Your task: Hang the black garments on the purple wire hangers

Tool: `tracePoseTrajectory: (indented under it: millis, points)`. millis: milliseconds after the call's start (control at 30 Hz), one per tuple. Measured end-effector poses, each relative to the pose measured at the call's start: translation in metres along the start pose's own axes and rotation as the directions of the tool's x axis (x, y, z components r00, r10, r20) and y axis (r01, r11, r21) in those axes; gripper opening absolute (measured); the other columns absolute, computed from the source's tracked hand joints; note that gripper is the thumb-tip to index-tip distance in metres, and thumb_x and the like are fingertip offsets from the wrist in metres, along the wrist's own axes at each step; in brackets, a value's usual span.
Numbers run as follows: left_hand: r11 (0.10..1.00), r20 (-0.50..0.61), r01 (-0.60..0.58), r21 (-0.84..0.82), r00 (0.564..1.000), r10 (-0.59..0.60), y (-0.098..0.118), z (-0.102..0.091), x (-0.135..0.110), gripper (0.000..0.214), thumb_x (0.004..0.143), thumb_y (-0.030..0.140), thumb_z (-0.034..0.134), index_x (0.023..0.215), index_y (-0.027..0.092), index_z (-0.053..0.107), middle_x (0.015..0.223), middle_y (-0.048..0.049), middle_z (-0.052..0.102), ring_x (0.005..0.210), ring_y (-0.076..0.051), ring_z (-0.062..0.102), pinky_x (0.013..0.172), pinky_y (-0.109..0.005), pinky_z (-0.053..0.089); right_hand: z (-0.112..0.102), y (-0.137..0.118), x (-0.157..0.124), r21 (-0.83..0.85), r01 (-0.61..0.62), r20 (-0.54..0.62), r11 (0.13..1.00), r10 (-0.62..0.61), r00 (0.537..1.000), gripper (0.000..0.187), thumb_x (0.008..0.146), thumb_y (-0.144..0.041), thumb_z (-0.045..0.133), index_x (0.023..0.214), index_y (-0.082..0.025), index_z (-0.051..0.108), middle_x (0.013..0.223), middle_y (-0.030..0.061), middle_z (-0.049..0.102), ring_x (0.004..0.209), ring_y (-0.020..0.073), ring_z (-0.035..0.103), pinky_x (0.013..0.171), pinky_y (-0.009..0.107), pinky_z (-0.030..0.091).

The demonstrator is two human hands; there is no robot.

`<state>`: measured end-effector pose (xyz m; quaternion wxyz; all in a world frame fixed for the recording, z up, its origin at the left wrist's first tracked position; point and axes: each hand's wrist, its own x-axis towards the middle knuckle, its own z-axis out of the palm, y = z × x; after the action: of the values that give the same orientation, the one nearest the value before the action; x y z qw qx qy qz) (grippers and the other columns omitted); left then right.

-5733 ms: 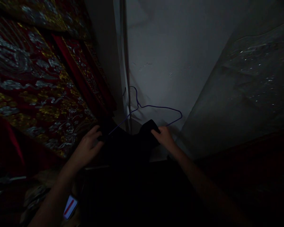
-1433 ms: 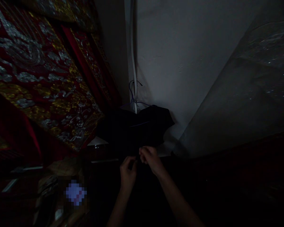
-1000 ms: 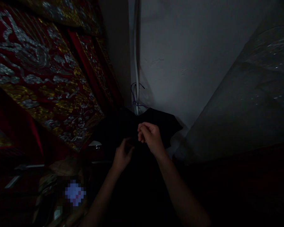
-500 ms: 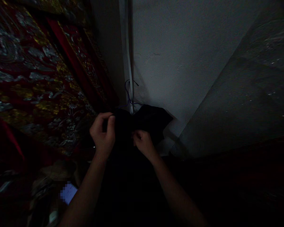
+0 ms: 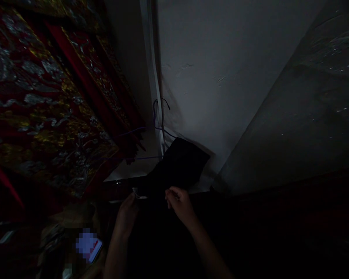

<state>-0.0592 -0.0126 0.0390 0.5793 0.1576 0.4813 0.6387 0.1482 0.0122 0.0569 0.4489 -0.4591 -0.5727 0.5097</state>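
A black cloth [image 5: 184,161] hangs in front of me, its upper corner lying against the pale wall. My right hand [image 5: 180,203] is closed in a pinch at the cloth's near part, fingers curled. Lower and to the left, my left hand [image 5: 128,213] is closed too, thumb up, gripping the dark fabric at its edge. A small pale strip [image 5: 139,195], perhaps a label, shows just beyond its thumb tip. Darkness hides where the cloth ends below my hands.
Red drapery [image 5: 46,108] with gold and silver embroidery hangs at left. Purple cord [image 5: 139,128] is tied around a thin pole [image 5: 152,62] by the wall [image 5: 221,69]. A shiny translucent sheet [image 5: 308,116] spans the right. At lower left, a phone [image 5: 95,251] glows.
Both hands have moved down and toward me, the left more. The left part of the cloth has come down, uncovering purple cord and the pale strip.
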Motion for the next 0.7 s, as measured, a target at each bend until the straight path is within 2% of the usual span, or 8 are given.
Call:
tracePoseTrajectory:
  millis: [100,167,300,367,467,533,600,700]
  points:
    - [0.997,0.087,-0.074,0.025,0.994,0.072,0.002,0.011,-0.015,0.033,0.061,0.035,0.088,0.084,0.016,0.073,0.085,-0.0035,0.072,0.083,-0.019,0.067,0.077,-0.027,0.051,-0.004,0.012,0.004,-0.030,-0.002,-0.075,1.000,0.000,0.997,0.042,0.089,-0.058,0.055,0.073,-0.019,0.061,0.065,0.0023,0.062,0.066,0.0178,0.062,0.065,0.028,0.047]
    - [0.982,0.199,-0.155,0.110,0.971,0.131,0.005,0.027,-0.027,0.033,0.068,0.041,0.086,0.087,0.017,0.074,0.086,-0.0028,0.071,0.085,-0.018,0.065,0.079,-0.027,0.050,-0.004,0.011,0.000,-0.021,0.022,-0.049,1.000,-0.023,0.999,0.045,0.089,-0.063,0.054,0.088,-0.019,0.066,0.089,0.0064,0.070,0.088,0.0223,0.067,0.083,0.033,0.050]
    - [0.848,0.381,-0.411,0.336,0.882,0.276,0.001,0.066,-0.043,0.025,0.083,0.043,0.073,0.087,0.019,0.073,0.088,-0.0033,0.069,0.088,-0.019,0.064,0.083,-0.028,0.048,-0.003,0.000,-0.015,0.037,-0.012,0.058,0.999,0.010,0.998,0.057,0.087,-0.068,0.055,0.121,-0.023,0.065,0.130,0.0106,0.065,0.126,0.0290,0.057,0.109,0.044,0.041]
    - [0.748,0.433,-0.554,0.365,0.813,0.390,0.001,0.079,-0.042,0.024,0.088,0.043,0.067,0.087,0.019,0.072,0.092,-0.0042,0.068,0.093,-0.020,0.063,0.087,-0.029,0.047,-0.006,-0.006,-0.020,0.065,-0.030,0.092,0.997,0.024,0.995,0.058,0.087,-0.066,0.056,0.126,-0.023,0.063,0.133,0.0112,0.064,0.129,0.0301,0.055,0.109,0.046,0.042]
    - [0.627,0.492,-0.672,0.394,0.730,0.473,0.006,0.083,-0.036,0.024,0.091,0.043,0.062,0.092,0.020,0.070,0.105,-0.0065,0.066,0.106,-0.022,0.060,0.097,-0.031,0.044,-0.015,-0.016,-0.020,0.040,0.045,0.251,0.998,-0.054,0.966,0.041,0.085,-0.047,0.066,0.117,-0.021,0.068,0.115,0.0077,0.073,0.109,0.0276,0.067,0.097,0.042,0.051]
    - [0.634,0.583,-0.642,0.431,0.735,0.347,0.011,0.076,-0.034,0.031,0.096,0.046,0.054,0.109,0.022,0.068,0.116,-0.0075,0.066,0.114,-0.023,0.060,0.103,-0.034,0.043,-0.025,-0.028,-0.013,-0.033,0.162,0.362,0.986,-0.139,0.922,0.022,0.080,-0.029,0.068,0.099,-0.020,0.074,0.095,0.0037,0.077,0.090,0.0237,0.071,0.086,0.036,0.055]
    - [0.639,0.666,-0.558,0.530,0.740,0.094,0.014,0.063,-0.036,0.043,0.099,0.049,0.044,0.129,0.024,0.061,0.126,-0.0074,0.066,0.120,-0.023,0.059,0.108,-0.037,0.042,-0.037,-0.046,-0.001,-0.092,0.309,0.405,0.946,-0.248,0.880,0.016,0.074,-0.016,0.064,0.084,-0.020,0.075,0.081,0.0016,0.076,0.079,0.0206,0.071,0.079,0.032,0.055]
    - [0.482,0.665,-0.522,0.704,0.722,-0.190,0.014,0.042,-0.039,0.047,0.099,0.052,0.044,0.134,0.025,0.061,0.135,-0.0065,0.065,0.126,-0.026,0.058,0.112,-0.040,0.040,-0.057,-0.081,0.030,-0.132,0.489,0.211,0.862,-0.458,0.864,0.028,0.071,-0.013,0.060,0.092,-0.021,0.077,0.091,0.0034,0.078,0.086,0.0205,0.072,0.082,0.030,0.054]
